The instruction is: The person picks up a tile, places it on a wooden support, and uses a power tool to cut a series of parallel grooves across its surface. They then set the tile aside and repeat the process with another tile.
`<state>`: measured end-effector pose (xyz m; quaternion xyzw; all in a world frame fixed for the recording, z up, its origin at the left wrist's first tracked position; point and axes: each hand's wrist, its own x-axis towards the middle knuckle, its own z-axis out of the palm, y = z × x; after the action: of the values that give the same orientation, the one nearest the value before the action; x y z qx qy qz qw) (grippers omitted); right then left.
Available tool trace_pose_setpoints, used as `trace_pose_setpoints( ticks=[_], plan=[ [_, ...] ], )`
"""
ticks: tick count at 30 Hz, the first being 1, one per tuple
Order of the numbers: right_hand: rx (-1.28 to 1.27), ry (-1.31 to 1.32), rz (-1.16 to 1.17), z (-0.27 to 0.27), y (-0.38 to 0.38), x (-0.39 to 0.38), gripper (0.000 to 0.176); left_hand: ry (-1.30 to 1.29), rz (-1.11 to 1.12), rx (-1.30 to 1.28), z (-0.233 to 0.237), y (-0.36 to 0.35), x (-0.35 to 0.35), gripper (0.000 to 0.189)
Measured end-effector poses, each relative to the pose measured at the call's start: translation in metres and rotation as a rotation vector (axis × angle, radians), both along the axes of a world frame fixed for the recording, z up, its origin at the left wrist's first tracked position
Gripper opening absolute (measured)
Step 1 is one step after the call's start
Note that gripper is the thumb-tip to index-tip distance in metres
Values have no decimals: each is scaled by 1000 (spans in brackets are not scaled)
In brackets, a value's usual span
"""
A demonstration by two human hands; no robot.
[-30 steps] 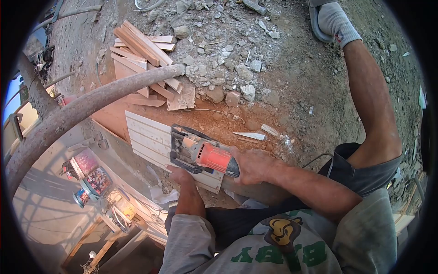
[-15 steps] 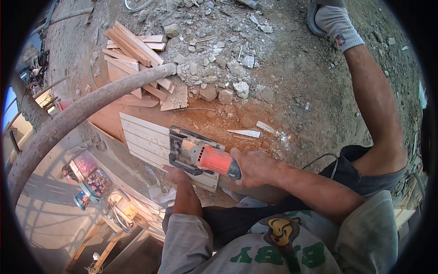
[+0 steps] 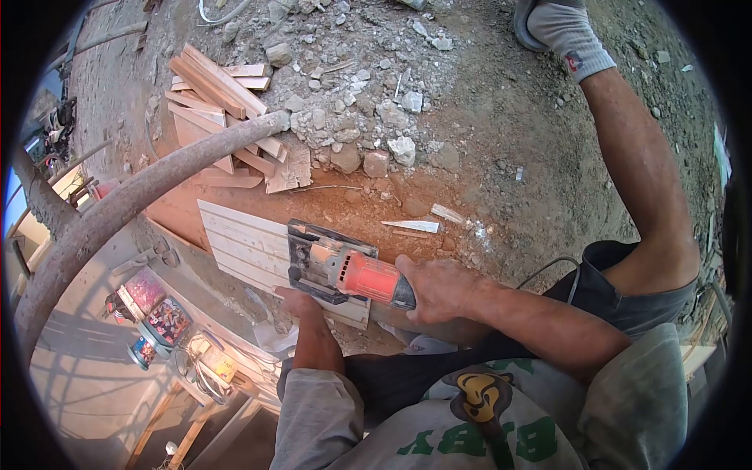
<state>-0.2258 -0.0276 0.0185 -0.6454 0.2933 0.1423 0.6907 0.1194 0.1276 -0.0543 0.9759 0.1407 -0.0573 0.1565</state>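
Note:
A red-orange handheld circular saw (image 3: 368, 276) with a black base plate rests on a pale grooved board (image 3: 249, 247). My right hand (image 3: 440, 290) is wrapped around the rear of the saw's body. At the board's near edge, just left of the saw, my left hand (image 3: 296, 302) grips the board; part of its fingers is hidden. The blade is out of sight beneath the base plate. Reddish dust covers the ground beyond the board.
A curved pole (image 3: 168, 172) crosses the left side. Beyond it lies a pile of wood offcuts (image 3: 223, 90). Rubble (image 3: 402, 150) and a pale splinter (image 3: 413, 225) lie on the ground. Plastic jars (image 3: 168, 319) stand lower left; a cord (image 3: 548, 265) runs beside my leg.
The whole view has shifted slightly. The saw sits a little farther right along the board. Both hands keep their holds.

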Motion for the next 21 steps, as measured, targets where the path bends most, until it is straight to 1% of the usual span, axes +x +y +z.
trace_pose_setpoints(
  ticks=[4, 7, 9, 12, 16, 18, 21],
  plan=[
    [-12, -1, -4, 0, 2, -3, 60, -12, 31, -37, -3, -1, 2, 98],
    [-12, 12, -3, 1, 4, -7, 59, -26, 48, 5, 1, -4, -1, 97],
    [-18, 7, -7, -1, 7, -10, 59, -34, 65, 81, 1, -6, -2, 97],
    [-30, 5, -12, -2, 10, -14, 58, -26, 64, 29, 2, -8, -4, 96],
    [-37, 5, -17, -2, 12, -18, 58, -16, 75, 35, -4, 1, 5, 95],
    [-15, 27, 0, 0, 10, -20, 58, 7, -72, 86, -1, 1, 0, 95],
    [5, 48, 18, -1, 12, -21, 58, -2, -130, 144, 12, -16, -21, 95]
  ],
)
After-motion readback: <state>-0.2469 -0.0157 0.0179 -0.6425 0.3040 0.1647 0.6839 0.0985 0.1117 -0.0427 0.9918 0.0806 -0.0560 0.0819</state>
